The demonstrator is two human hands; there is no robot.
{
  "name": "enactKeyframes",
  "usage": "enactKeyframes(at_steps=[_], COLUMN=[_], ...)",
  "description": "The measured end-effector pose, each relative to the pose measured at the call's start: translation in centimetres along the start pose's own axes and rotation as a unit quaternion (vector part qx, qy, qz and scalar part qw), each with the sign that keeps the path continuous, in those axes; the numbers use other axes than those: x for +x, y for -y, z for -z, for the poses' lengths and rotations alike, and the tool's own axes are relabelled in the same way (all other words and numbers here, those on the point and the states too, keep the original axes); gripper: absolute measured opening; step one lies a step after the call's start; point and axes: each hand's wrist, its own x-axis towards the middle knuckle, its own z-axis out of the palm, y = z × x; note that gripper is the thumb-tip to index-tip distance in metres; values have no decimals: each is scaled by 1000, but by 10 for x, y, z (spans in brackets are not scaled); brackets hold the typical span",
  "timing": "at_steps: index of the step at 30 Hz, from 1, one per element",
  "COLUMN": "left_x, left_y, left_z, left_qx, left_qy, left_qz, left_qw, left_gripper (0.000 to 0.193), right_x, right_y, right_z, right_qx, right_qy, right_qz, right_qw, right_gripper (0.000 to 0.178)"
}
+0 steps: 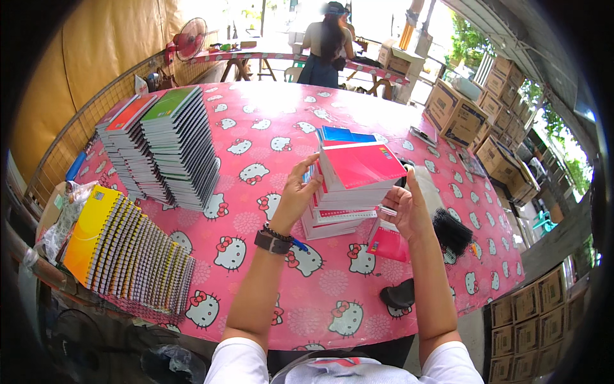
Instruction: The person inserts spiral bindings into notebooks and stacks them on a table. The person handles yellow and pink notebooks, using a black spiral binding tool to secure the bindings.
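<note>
A stack of notebooks with pink covers (361,165) stands in front of me, its upper part turned askew from the lower part. My left hand (298,196) is pressed against the stack's left side, fingers at the top notebooks' edge. On the opposite side my right hand (409,208) curls its fingers at the edge, thumb pointing up. Behind the pink top, blue-covered notebooks (345,135) show. Beside the stack, under my right hand, lies a small pink notebook (387,243). A blue pen (299,244) rests near my left wrist.
Tall stacks of green (171,104) and red spiral notebooks (131,114) stand at the far left, with a leaning row of yellow notebooks (96,240) nearer. A black bundle (451,232) and a dark rounded object (398,294) lie at right. Cardboard boxes (455,114) and a person (325,48) are beyond.
</note>
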Motion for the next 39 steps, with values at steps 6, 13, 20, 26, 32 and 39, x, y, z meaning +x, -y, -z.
enactKeyframes(at_steps=[6, 13, 20, 26, 32, 39], left_x=[3, 7, -42, -102, -154, -159], left_y=[-7, -8, -85, -81, 2, 31], left_z=[8, 11, -25, -59, -56, -65], left_qx=[190, 234, 175, 246, 128, -17], left_qy=[44, -28, -17, 139, 151, 95], left_qz=[-59, -74, -223, -178, -8, 110], left_qw=[979, 969, 959, 943, 980, 989], left_gripper=[44, 45, 76, 111, 128, 116], right_x=[-3, -14, -87, -98, -88, -170], right_y=[5, 16, 47, 13, -62, -114], right_z=[-15, 0, 31, -9, 0, 89], right_qx=[54, 166, -85, -500, -516, -625], right_qy=[-89, -72, -48, 149, 210, 6], right_qz=[13, 122, 247, 281, 323, 272], right_qw=[994, 976, 964, 805, 765, 732], right_gripper=[60, 38, 76, 96, 99, 79])
